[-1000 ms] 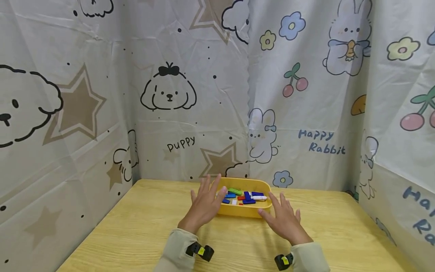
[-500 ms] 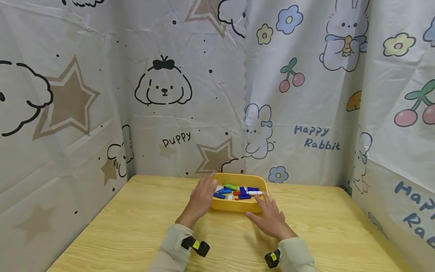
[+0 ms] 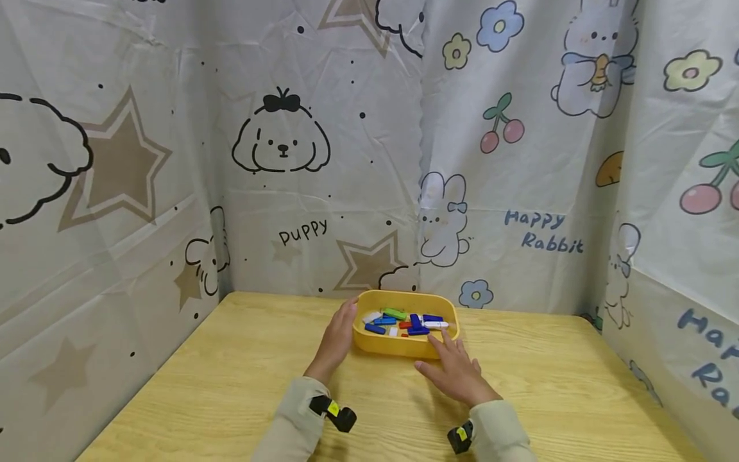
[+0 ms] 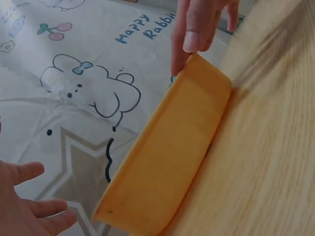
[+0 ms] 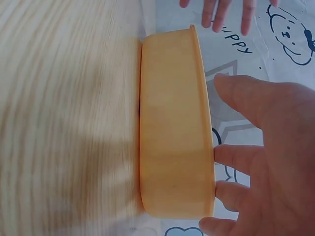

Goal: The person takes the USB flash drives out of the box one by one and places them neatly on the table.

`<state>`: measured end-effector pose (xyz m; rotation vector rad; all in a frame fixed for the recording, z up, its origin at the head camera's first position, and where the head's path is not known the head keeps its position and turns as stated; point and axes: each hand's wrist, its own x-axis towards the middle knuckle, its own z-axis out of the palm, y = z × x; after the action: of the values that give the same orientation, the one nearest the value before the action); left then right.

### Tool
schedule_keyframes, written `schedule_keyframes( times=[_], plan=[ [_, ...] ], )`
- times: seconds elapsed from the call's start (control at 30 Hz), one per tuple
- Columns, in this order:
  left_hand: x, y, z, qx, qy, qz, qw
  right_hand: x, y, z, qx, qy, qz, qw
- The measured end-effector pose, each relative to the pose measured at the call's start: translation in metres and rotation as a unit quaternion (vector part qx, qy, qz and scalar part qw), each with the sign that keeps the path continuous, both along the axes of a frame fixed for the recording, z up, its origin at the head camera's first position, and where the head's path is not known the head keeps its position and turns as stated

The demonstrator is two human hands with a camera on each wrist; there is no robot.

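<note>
Both hands have closed in on the yellow tray (image 3: 385, 345); left hand (image 3: 337, 339) and right hand (image 3: 456, 369) touch its rim, fingers straight and slightly spread.

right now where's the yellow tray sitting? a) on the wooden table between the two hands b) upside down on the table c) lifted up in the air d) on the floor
a: the yellow tray rests upright on the wooden table, with small coloured pieces in it, the left hand at its left end and the right hand at its near right side.
</note>
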<state>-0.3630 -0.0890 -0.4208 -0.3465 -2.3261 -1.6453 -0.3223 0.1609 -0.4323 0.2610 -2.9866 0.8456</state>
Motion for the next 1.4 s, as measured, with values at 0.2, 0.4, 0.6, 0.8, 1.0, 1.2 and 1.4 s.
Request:
schedule_keyframes(
  times=[0.2,0.4,0.6,0.8,1.0,1.2,1.4],
  plan=[
    [-0.005,-0.001,-0.01,-0.001,-0.02,0.006,0.9998,0.001,0.002,0.004,0.006,0.001,0.006,1.0],
    [-0.009,-0.001,-0.017,0.006,-0.044,0.012,0.9989,0.004,0.006,0.012,0.008,-0.001,0.018,1.0],
    [-0.011,-0.002,-0.021,0.029,-0.075,0.017,0.9967,0.01,0.008,0.019,0.009,-0.016,0.022,1.0],
    [-0.014,-0.004,-0.026,0.032,-0.103,0.029,0.9937,0.016,0.008,0.029,0.022,-0.039,0.022,0.999],
    [-0.015,-0.005,-0.032,0.024,-0.118,0.024,0.9924,0.02,0.007,0.037,0.033,-0.047,0.034,0.998],
    [-0.015,-0.004,-0.036,0.031,-0.117,0.024,0.9924,0.026,0.007,0.043,0.031,-0.055,0.046,0.997],
    [-0.016,0.0,-0.041,0.033,-0.114,0.023,0.9927,0.03,0.007,0.047,0.037,-0.059,0.052,0.996]
  ],
)
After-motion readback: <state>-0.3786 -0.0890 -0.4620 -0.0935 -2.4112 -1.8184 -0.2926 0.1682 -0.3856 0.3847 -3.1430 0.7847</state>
